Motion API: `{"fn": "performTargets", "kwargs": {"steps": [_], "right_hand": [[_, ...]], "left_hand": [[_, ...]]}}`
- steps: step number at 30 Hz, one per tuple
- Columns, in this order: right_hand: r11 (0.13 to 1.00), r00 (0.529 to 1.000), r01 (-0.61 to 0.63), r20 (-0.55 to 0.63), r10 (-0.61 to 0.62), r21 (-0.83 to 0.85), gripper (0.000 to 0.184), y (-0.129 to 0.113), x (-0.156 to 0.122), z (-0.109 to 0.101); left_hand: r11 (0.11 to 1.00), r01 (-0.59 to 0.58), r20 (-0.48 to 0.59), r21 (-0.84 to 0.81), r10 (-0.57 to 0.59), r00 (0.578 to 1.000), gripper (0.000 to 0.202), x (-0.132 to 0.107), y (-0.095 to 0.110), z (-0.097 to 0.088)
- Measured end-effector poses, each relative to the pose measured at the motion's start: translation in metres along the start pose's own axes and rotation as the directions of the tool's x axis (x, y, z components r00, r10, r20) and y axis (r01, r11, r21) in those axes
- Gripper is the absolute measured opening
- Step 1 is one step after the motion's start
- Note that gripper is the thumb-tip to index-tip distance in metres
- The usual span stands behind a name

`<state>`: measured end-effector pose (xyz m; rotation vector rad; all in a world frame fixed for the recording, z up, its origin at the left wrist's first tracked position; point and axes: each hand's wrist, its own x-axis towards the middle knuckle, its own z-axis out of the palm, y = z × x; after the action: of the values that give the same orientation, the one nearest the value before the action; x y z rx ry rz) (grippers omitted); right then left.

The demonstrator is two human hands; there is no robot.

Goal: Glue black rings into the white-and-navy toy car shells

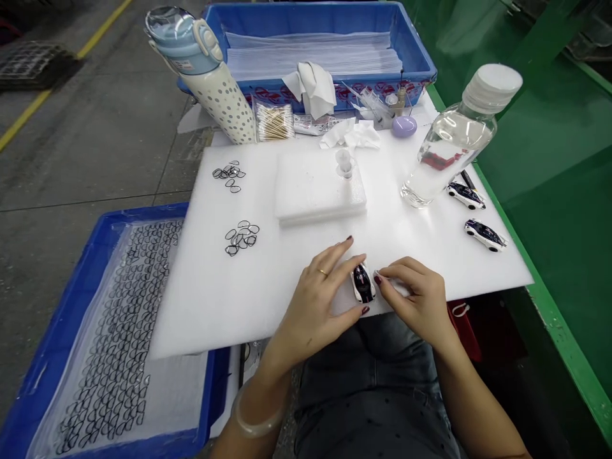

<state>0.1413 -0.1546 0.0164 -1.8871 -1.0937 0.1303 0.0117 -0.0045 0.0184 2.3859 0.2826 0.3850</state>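
A small white toy car (363,284) with a black top rests on the white foam sheet near its front edge. My left hand (320,296) steadies it, index finger at the far end and thumb at the near end, the other fingers stretched out. Close against the car's right side, my right hand (415,290) is closed in a pinch on a small white wad (401,287), mostly hidden by the fingers. Two similar toy cars, one farther back (466,195) and one nearer (484,234), sit at the right of the sheet.
A foam block (320,191) bears a small clear cup (343,164). Two piles of thin black rings (241,237) lie left. A clear bottle (444,146), spotted flask (220,95), cotton swabs (275,121) and blue bin (306,16) stand behind. A blue tray (95,255) of rings sits lower left.
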Motion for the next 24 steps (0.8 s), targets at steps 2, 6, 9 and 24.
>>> {"fn": "performTargets", "kwargs": {"steps": [2, 6, 9, 24], "right_hand": [[0.998, 0.993, 0.069, -0.095, -0.068, -0.001, 0.012, 0.003, -0.004, 0.001], [0.957, 0.934, 0.207, -0.25, -0.255, -0.203, 0.021, 0.01, -0.016, 0.007], [0.91, 0.91, 0.258, -0.235, -0.342, -0.325, 0.023, 0.011, -0.024, 0.013], [0.886, 0.901, 0.432, 0.12, -0.417, -0.17, 0.014, -0.009, -0.016, 0.0]], "left_hand": [[0.999, -0.05, 0.085, 0.013, 0.049, 0.995, 0.069, 0.002, -0.004, -0.002], [0.999, 0.011, -0.135, -0.043, -0.017, 0.991, 0.04, 0.0, -0.009, 0.006], [0.996, 0.039, -0.212, -0.083, -0.056, 0.976, 0.029, -0.004, -0.01, 0.01], [0.997, 0.036, -0.171, -0.075, -0.048, 0.984, 0.03, -0.005, -0.009, 0.007]]}}
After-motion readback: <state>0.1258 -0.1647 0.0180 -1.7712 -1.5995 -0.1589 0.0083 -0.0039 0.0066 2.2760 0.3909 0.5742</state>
